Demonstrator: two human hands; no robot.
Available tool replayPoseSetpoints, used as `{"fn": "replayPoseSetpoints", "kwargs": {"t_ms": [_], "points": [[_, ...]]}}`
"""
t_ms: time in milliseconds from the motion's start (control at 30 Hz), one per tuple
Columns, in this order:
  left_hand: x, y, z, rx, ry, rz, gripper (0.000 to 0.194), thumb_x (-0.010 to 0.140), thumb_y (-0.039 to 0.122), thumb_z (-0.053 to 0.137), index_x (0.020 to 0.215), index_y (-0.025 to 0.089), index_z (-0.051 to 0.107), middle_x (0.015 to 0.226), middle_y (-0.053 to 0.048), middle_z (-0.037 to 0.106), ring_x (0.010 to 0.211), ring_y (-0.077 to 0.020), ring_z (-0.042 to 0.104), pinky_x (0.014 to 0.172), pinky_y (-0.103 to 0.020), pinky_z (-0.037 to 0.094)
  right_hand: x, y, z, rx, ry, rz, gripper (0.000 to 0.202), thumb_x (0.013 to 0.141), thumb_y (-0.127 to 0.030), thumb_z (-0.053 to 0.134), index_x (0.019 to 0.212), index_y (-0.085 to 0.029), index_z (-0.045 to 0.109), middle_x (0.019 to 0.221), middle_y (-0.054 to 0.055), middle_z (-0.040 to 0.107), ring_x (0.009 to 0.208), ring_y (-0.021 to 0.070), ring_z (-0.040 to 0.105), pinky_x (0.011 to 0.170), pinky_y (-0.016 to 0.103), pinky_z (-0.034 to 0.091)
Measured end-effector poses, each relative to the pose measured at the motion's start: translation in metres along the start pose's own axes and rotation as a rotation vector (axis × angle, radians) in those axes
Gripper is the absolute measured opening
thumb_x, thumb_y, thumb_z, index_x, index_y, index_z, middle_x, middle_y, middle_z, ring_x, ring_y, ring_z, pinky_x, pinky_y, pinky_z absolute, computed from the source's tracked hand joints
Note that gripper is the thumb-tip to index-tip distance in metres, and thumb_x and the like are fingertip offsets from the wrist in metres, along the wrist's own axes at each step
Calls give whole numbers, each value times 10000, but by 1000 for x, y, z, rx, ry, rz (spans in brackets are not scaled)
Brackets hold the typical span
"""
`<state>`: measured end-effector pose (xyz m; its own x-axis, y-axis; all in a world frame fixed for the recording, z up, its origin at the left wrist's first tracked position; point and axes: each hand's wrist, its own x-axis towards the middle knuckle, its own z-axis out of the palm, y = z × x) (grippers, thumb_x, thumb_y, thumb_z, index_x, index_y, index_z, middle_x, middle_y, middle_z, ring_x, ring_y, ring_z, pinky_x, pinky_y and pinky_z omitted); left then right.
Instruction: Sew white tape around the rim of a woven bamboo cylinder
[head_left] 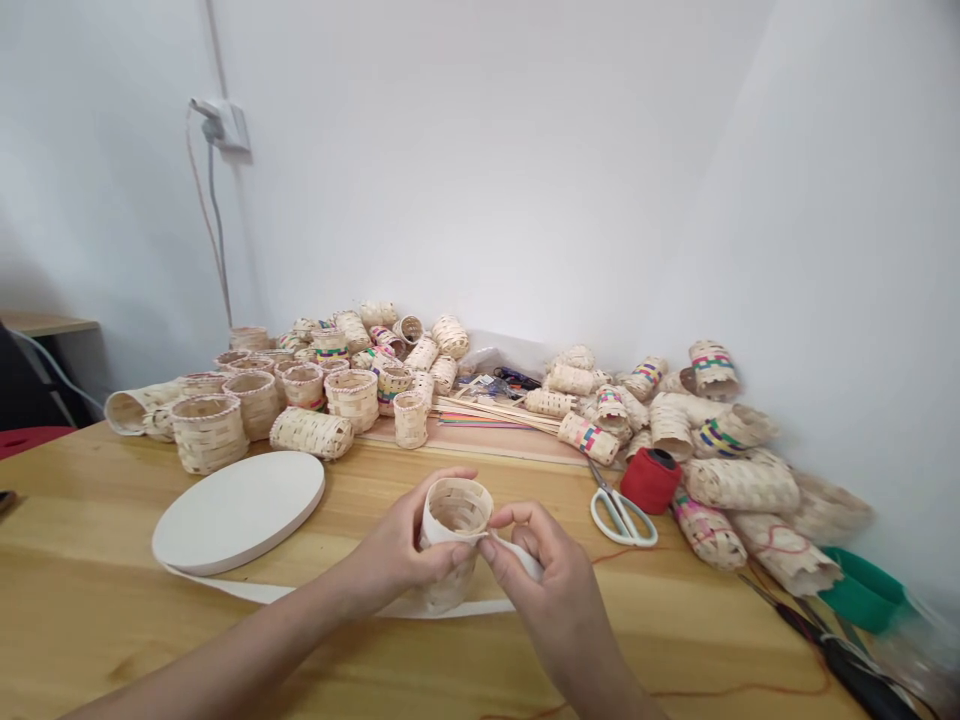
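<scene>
My left hand (409,540) is wrapped round a small woven basket (454,508), its thumb on the front near the rim. The basket stands upright with its open top showing. My right hand (536,560) pinches a white strip (480,607) against the right side of the rim. The strip runs below the basket and leftward to a large flat white roll (240,510) on the table. Part of the strip lies round the basket's upper edge. My fingertips hide where strip and rim meet on the right.
Many woven baskets (208,434) crowd the back of the wooden table (360,670). White-handled scissors (624,515) and a red thread spool (651,482) lie to the right. A green container (862,590) and a black-handled tool (847,665) are at far right.
</scene>
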<state>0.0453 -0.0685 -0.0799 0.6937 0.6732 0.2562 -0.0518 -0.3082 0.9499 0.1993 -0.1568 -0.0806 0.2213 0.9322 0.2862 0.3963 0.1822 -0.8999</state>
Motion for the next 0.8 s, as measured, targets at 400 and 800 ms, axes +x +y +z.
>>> {"fn": "replayPoseSetpoints", "kwargs": {"t_ms": [400,800], "points": [[1,1,2,-82,-39,-8,723,677,393,712,1280,181,376,1012,-64,577,909,-207,532,814,-317,412,-3,-3,-5,5,-60,-66,158,841,-343,535,757,-209,549,629,-37,529,558,119,453,512,197,337],[-1,-7,8,-333,-56,-62,906,485,526,828,1231,194,435,962,-37,588,860,-192,532,746,-270,390,-4,-12,-4,179,-121,41,146,796,-302,505,703,-191,481,562,-76,333,505,87,265,450,188,231]]}}
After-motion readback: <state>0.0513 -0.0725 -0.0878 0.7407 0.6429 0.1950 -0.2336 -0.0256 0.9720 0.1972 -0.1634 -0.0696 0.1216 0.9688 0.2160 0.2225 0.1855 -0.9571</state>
